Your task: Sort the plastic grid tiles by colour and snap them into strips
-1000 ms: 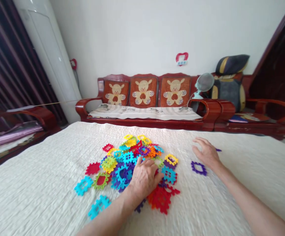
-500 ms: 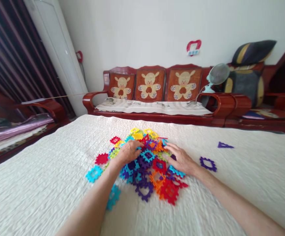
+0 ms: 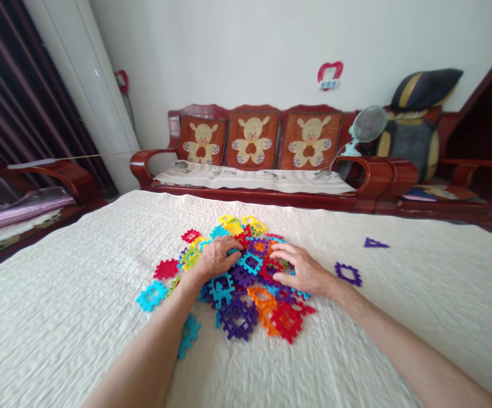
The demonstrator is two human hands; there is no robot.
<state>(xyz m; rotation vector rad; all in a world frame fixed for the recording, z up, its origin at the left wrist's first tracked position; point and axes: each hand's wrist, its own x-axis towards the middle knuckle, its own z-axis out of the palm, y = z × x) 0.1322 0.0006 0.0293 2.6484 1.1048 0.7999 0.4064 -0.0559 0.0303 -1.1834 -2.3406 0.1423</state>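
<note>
A heap of colourful plastic interlocking pieces with toothed edges lies between my hands. My left hand (image 3: 219, 258) rests on the heap's left side, thumb and fingers apart, beside a light blue square frame (image 3: 250, 263). Over the right side is my right hand (image 3: 300, 268), its fingers spread and slightly curled above a red frame partly hidden beneath them. At the near side lie a purple piece (image 3: 238, 318), an orange piece (image 3: 264, 309) and a red square piece (image 3: 287, 321). Yellow pieces (image 3: 234, 228) sit at the far side.
The heap lies on a white quilted cover (image 3: 101, 294). Loose to the right are a purple square frame (image 3: 348, 274) and a purple triangle (image 3: 376, 243). Light blue (image 3: 151, 296) and red (image 3: 166, 268) squares lie left. A wooden sofa (image 3: 246, 195) and small fan (image 3: 369, 123) stand behind.
My right hand has moved inward over the red frame. Pieces at the near side of the heap have shifted and lie closer together. The camera view has turned slightly.
</note>
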